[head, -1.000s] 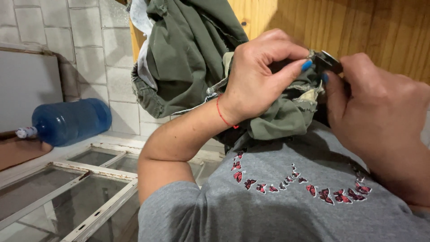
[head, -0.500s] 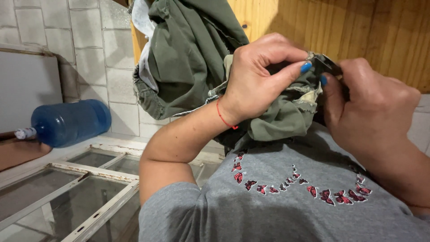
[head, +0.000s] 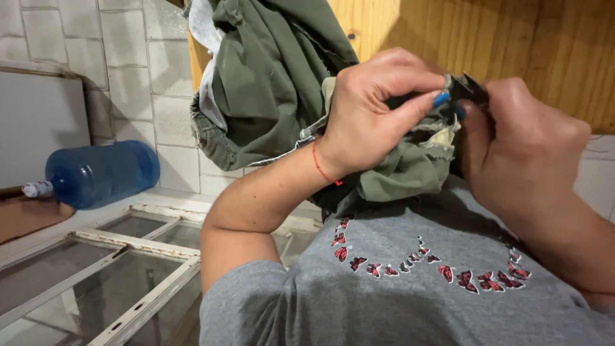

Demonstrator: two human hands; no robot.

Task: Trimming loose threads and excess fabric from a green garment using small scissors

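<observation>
Between both hands, olive garment (head: 275, 77) bunched; left hand (head: 371, 112) pinches frayed edge, right hand (head: 519, 147) grips small dark tool (head: 466, 88) against it. Work mid-way, cloth uncleared.

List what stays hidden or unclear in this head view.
- Small dark object: mostly covered by both hands; its kind is unclear.
- Right hand: fingertips hidden behind the green garment.
- Garment's top: cut off by the upper edge.
- Left hand: palm faces away.

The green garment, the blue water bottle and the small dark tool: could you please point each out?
green garment (head: 269, 83), head view, on its hanging folds.
blue water bottle (head: 96, 174), head view, on its body.
small dark tool (head: 466, 88), head view, on its exposed top.
</observation>
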